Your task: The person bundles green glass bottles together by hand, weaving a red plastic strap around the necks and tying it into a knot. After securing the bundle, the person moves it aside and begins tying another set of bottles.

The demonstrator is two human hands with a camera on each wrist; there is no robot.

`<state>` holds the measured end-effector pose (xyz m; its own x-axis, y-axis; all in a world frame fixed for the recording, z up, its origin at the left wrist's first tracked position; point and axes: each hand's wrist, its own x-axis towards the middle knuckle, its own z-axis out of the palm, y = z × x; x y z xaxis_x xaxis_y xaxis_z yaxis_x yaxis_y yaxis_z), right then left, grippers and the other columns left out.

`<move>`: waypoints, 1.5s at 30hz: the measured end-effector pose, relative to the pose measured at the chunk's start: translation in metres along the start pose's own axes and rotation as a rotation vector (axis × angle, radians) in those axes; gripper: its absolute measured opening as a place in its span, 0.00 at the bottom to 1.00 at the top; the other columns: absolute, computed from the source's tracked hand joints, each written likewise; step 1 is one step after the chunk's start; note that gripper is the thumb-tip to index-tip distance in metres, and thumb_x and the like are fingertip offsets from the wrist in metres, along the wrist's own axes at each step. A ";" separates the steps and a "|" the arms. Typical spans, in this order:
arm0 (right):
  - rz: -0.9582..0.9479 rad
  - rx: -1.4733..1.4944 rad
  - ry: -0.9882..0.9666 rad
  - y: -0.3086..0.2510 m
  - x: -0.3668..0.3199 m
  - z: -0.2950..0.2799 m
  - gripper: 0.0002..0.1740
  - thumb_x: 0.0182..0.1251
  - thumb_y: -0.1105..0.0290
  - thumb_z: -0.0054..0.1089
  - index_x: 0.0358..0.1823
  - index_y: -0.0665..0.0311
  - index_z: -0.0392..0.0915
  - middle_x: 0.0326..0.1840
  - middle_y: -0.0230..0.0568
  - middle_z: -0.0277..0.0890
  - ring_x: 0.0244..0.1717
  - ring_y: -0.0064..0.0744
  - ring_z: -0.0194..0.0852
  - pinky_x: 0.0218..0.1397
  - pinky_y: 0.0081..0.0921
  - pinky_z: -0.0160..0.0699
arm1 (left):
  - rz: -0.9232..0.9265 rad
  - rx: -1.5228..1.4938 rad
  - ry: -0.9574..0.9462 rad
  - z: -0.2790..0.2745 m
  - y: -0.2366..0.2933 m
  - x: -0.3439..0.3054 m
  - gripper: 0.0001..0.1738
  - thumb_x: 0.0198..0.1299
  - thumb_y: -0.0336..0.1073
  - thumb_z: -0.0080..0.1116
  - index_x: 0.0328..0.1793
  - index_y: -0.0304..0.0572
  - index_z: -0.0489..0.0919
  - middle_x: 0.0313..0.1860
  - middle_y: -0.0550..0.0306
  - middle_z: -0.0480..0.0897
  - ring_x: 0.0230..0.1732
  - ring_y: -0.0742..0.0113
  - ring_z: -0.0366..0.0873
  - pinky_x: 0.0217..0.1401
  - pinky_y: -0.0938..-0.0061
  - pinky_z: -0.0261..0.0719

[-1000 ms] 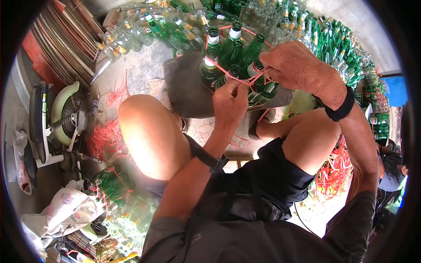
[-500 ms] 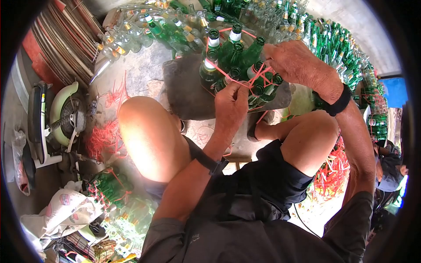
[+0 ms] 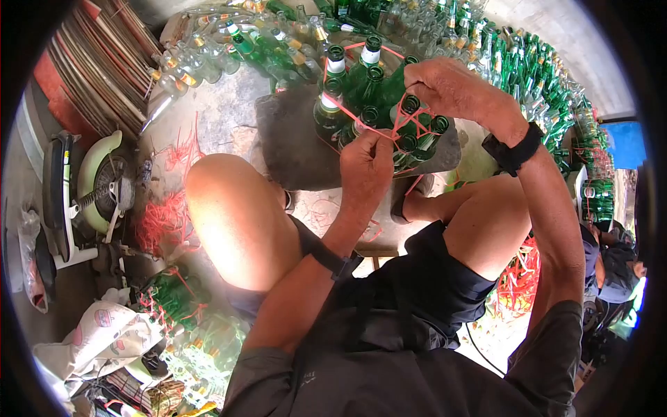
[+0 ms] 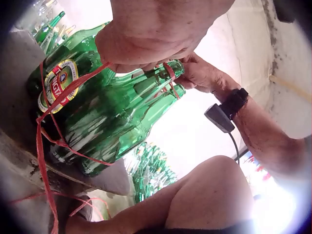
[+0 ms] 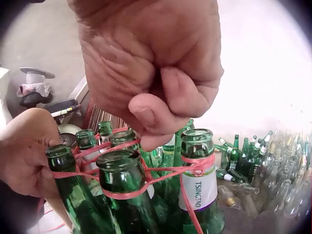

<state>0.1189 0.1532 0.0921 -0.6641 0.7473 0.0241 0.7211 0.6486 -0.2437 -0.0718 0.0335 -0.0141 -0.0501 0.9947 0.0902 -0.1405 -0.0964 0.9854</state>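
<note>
A cluster of green bottles [image 3: 373,83] stands upright on a dark slab [image 3: 292,156], with red plastic string [image 3: 347,111] looped around it and crossing between the necks at its near right. My left hand [image 3: 366,167] pinches the string at the near side; in the left wrist view a strand [image 4: 83,80] runs down from the left hand [image 4: 156,34]. Above the right-hand necks is my right hand [image 3: 462,90]. Its fingers are curled in the right wrist view, where the string [image 5: 126,194] wraps several necks and one strand reaches the fingertips of the right hand [image 5: 156,73].
Many green and clear bottles [image 3: 514,69] are massed along the wall. Loose red string [image 3: 167,219] lies on the floor at left, near a wheel [image 3: 108,181]. My knees flank the slab. Another person [image 3: 615,267] is at the far right.
My right hand first drew away from the crossed strands near the front necks, then shifted left over the rear necks. My left hand has barely moved and keeps its pinch.
</note>
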 end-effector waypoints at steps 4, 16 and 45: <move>-0.029 0.007 -0.038 0.008 0.007 0.004 0.03 0.68 0.78 0.61 0.35 0.68 0.76 0.26 0.52 0.74 0.27 0.54 0.75 0.33 0.43 0.74 | -0.038 0.008 0.000 -0.001 0.002 0.000 0.11 0.71 0.27 0.57 0.44 0.28 0.89 0.26 0.69 0.79 0.30 0.84 0.69 0.30 0.79 0.67; 0.298 0.458 -0.290 -0.004 0.008 -0.005 0.11 0.72 0.78 0.50 0.39 0.69 0.84 0.20 0.34 0.74 0.13 0.25 0.75 0.15 0.24 0.72 | -0.081 -0.004 -0.037 -0.017 0.001 0.006 0.10 0.71 0.26 0.62 0.38 0.31 0.90 0.25 0.72 0.80 0.27 0.88 0.71 0.26 0.82 0.67; 0.338 -0.023 0.496 -0.097 -0.055 0.055 0.24 0.58 0.56 0.73 0.46 0.62 0.73 0.42 0.46 0.81 0.44 0.55 0.87 0.43 0.50 0.86 | 0.222 0.587 -0.072 -0.042 0.036 0.020 0.07 0.70 0.29 0.69 0.42 0.31 0.90 0.25 0.64 0.84 0.30 0.85 0.74 0.34 0.81 0.76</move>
<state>0.0746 0.0412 0.0612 -0.2298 0.8872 0.4001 0.8841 0.3621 -0.2954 -0.1193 0.0485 0.0167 0.0542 0.9553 0.2906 0.4330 -0.2847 0.8553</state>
